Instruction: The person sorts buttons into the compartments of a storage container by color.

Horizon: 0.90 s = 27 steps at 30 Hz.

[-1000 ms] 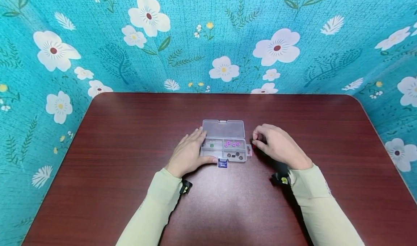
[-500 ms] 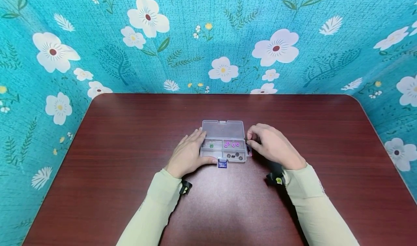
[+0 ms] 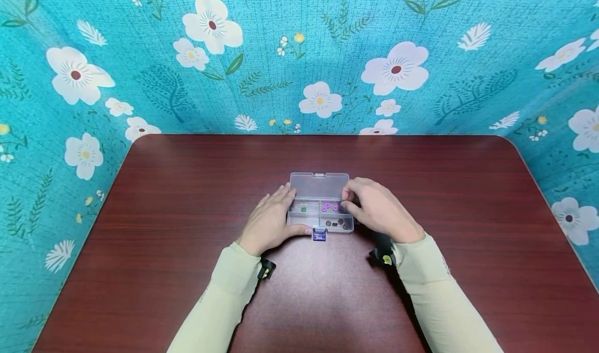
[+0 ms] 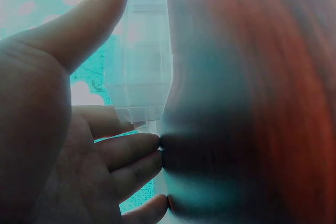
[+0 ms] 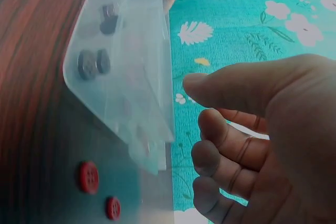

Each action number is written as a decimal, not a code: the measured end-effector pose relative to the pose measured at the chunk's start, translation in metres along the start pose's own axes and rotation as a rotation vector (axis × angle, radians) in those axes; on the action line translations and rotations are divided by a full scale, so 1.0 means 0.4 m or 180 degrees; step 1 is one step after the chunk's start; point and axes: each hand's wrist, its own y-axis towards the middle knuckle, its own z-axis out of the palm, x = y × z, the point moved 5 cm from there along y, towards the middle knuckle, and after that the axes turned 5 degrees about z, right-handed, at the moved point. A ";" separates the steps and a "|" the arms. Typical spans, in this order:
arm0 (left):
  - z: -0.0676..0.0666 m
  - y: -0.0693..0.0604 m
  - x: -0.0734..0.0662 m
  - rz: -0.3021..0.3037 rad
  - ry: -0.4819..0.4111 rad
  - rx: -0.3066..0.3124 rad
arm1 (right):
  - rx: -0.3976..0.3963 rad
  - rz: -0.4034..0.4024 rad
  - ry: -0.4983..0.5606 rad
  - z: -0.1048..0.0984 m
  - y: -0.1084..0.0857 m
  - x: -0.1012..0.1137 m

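Note:
A clear compartment box [image 3: 303, 221] lies open, lid [image 3: 319, 185] at the back, blue latch [image 3: 319, 234] in front. Inside are a green button [image 3: 303, 209], purple buttons [image 3: 326, 207] and dark buttons [image 3: 340, 221]. The left hand [image 3: 268, 222] lies flat at its left side, fingers extended and thumb along the front edge; the left wrist view shows this hand [image 4: 84, 114] around the box [image 4: 139, 51]. The right hand [image 3: 380, 207] is over the purple compartment, fingers bent. From the right wrist view, this hand [image 5: 252, 135] hides whether its fingertips pinch anything.
Two red buttons [image 5: 88, 177] lie on the dark reddish table [image 3: 196, 186] beside the box's right end. A floral blue cloth [image 3: 281, 56] hangs behind the table. Each wrist wears a dark strap.
The right hand has moved left, from the table beside the box to above its right rear compartment, and now covers part of it. The left hand and box have stayed put.

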 end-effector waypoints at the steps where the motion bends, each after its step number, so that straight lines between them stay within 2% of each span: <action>1: 0.000 0.000 0.000 0.0004 0.0006 0.0000 | 0.0012 -0.0002 0.0005 0.003 0.001 0.004; 27: 0.004 0.001 0.003 0.0031 0.0060 -0.0018 | 0.0068 -0.0251 0.0016 0.054 0.040 0.086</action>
